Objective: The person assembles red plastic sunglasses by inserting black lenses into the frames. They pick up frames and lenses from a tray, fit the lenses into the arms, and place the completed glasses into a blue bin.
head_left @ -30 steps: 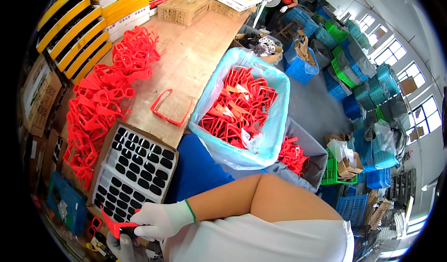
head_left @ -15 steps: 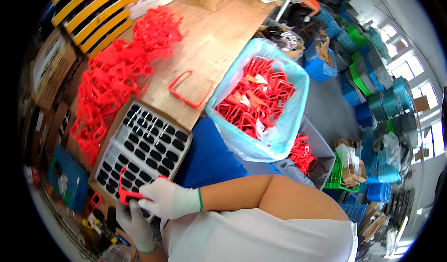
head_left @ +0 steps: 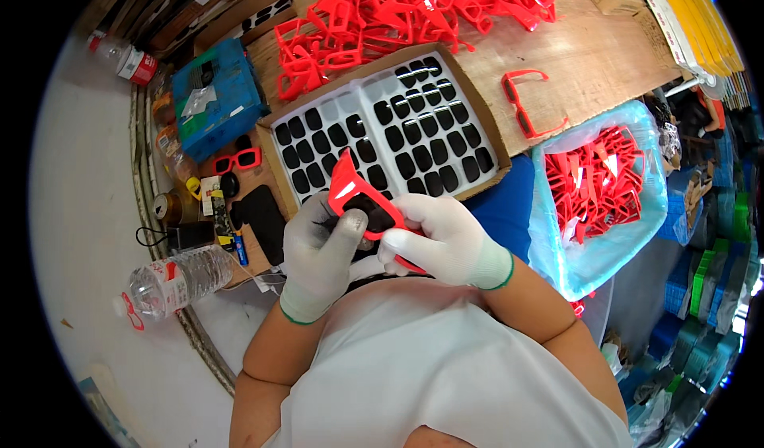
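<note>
Both my gloved hands hold one red sunglasses frame (head_left: 345,184) close to my body. My left hand (head_left: 318,249) grips its lens end, the thumb pressed against a dark lens (head_left: 372,212) that shows in the rim. On the other side, my right hand (head_left: 450,237) pinches the frame between thumb and fingers. The far part of the frame is hidden by my fingers. Just beyond my hands lies a cardboard box (head_left: 497,134) with white trays of dark lenses in rows; some slots on its left side hold no lens.
A heap of red frames (head_left: 382,10) covers the table's far side. One red frame (head_left: 521,106) lies alone to the right, near a blue-lined basket (head_left: 649,201) of more frames. At left are a blue case (head_left: 219,98), red glasses (head_left: 237,161) and a plastic bottle (head_left: 179,281).
The view has swung leftward, so the box now sits ahead of me. My hands stay on the red frame, which is turned, and a dark lens now shows in it.
</note>
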Demonstrator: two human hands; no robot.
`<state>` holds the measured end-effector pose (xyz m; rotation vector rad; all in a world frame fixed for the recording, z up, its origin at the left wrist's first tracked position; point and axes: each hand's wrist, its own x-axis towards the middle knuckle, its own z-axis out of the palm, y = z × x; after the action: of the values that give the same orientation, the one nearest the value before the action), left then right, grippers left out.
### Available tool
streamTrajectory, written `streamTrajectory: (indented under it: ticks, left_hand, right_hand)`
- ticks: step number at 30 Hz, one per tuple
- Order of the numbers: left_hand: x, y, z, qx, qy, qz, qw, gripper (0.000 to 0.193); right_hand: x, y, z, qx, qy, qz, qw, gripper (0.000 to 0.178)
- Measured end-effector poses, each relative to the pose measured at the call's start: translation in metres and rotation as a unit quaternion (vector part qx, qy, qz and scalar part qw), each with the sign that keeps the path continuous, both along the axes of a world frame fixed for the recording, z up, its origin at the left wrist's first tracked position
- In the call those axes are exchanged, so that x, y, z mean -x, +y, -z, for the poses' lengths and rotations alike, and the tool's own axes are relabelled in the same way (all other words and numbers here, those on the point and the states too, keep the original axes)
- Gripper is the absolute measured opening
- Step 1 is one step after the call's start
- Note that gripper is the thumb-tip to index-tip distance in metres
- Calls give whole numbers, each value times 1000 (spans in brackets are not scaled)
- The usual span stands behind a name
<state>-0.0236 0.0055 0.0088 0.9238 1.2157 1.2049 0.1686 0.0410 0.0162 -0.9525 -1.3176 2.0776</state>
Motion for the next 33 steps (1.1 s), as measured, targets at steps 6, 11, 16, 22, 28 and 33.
streamTrajectory:
  ticks: [6, 11, 16, 22, 28, 33]
  left_hand:
    - [6, 10, -2, 56, -196, 67, 977, 19]
    - [6, 16, 7, 40, -178, 86, 979, 29]
    - [27, 30, 11, 167, -274, 204, 925, 49]
    - [20, 32, -14, 142, -22, 225, 964, 31]
    - [9, 23, -15, 80, 145, 170, 971, 27]
    - [-4, 14, -8, -18, 203, 122, 971, 20]
  right_hand:
    - [-11, 6, 6, 63, 96, -28, 993, 22]
    - [-13, 9, 1, -103, 31, 22, 994, 18]
    - [-17, 28, 14, -550, -128, 38, 824, 27]
    - [-2, 31, -6, -676, -218, 161, 685, 42]
    - [6, 4, -3, -186, -132, 112, 967, 16]
    - [10, 5, -4, -282, -220, 102, 928, 14]
